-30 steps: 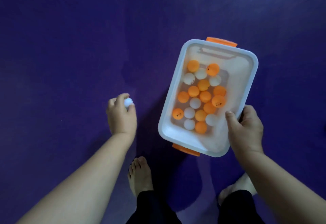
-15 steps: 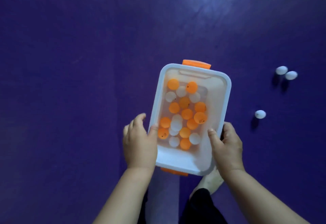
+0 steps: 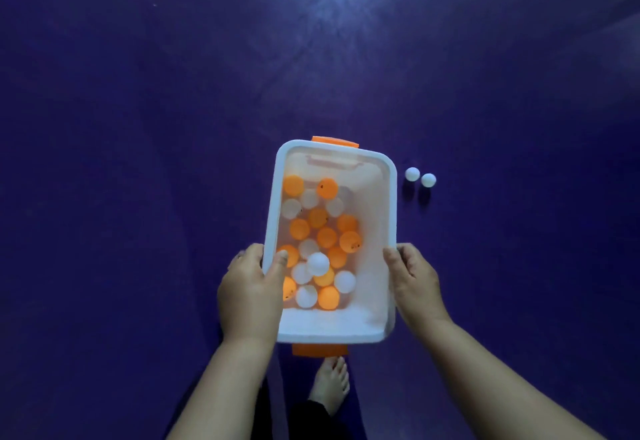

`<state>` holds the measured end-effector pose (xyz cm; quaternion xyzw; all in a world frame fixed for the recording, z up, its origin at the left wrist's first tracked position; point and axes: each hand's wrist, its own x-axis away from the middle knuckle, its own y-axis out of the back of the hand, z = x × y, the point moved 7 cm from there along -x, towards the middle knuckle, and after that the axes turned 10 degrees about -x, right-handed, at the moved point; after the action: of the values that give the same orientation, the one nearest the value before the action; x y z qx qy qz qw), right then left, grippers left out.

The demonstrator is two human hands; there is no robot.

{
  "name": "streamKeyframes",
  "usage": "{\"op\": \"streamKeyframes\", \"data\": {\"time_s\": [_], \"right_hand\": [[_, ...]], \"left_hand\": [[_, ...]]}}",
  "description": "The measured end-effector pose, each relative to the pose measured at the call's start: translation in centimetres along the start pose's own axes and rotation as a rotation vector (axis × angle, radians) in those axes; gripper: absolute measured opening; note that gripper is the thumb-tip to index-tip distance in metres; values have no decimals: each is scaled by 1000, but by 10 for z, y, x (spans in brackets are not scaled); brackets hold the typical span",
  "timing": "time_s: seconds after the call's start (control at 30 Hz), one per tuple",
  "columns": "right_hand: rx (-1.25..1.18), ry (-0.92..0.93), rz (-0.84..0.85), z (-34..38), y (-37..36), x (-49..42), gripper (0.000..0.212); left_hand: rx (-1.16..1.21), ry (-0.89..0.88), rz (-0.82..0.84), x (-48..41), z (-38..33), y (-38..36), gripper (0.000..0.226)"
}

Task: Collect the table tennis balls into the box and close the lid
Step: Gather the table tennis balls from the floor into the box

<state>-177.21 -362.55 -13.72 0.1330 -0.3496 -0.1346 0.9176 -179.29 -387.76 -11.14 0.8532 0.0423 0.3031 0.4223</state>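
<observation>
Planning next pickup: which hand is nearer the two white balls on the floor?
Right. The right hand grips the box by its right rim, toward the white balls; the left hand grips its left rim, opposite.

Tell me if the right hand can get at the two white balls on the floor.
Probably yes, once it lets go: the right hand grips the box, the left hand holds the other side, and only bare floor lies between it and the two white balls.

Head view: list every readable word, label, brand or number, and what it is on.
None can be read. Small dark marks on some orange table tennis balls in the white plastic box are too blurred to read.
</observation>
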Motion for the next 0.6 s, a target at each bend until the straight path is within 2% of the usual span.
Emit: {"op": "streamKeyframes", "data": {"time_s": [0.07,0.2,0.33,0.37,0.43,0.5,0.6], "right_hand": [[-50,-55,-27,-15,13,-24,27],[-81,-198,-125,-67,34,-68,19],[-29,-367,-120,-125,27,-109,14],[26,-390,-104,-137,23,-118,17],[159,-430,-71,-159,17,-140,41],[274,-459,-66,-176,11,-157,56],[400,-480,-100,-195,1,-180,57]], "left_hand": [[35,1,-20,-13,-13,-10,25],[74,-14,-24,-50,-33,-36,17],[19,-75,-4,-93,-50,-66,24],[11,-88,-1,-101,-55,-70,25],[2,-119,-2,-117,-63,-77,24],[-24,-153,6,-128,-72,-78,21],[-82,-207,-4,-147,-84,-81,20]]}}
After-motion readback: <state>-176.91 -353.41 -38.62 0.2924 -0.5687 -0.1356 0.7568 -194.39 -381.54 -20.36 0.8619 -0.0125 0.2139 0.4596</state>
